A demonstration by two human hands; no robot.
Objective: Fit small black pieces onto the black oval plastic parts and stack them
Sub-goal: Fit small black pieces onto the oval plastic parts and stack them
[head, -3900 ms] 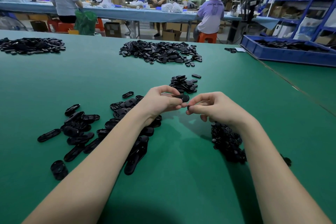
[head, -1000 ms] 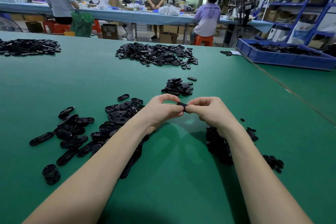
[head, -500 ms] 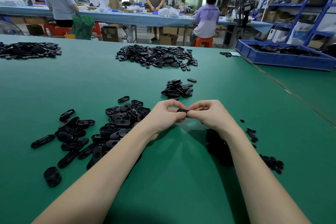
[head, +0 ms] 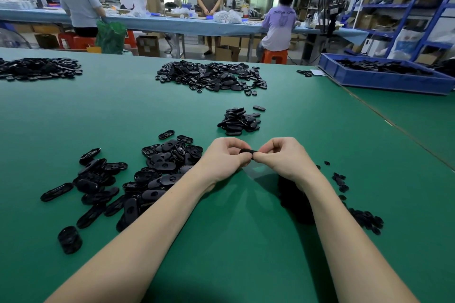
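Both hands are pinching one black oval part (head: 246,151): the left hand (head: 225,156) and right hand (head: 283,156) have closed together on it since a second ago, so a small piece is probably being pressed in. Finished stack (head: 240,120) is lying just beyond the grip, bare green counter (head: 246,241) below it.

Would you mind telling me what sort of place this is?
Most likely a small factory assembly workshop: heaps of black oval parts on a green worktable, other workers at a long bench, and stocked blue shelving.
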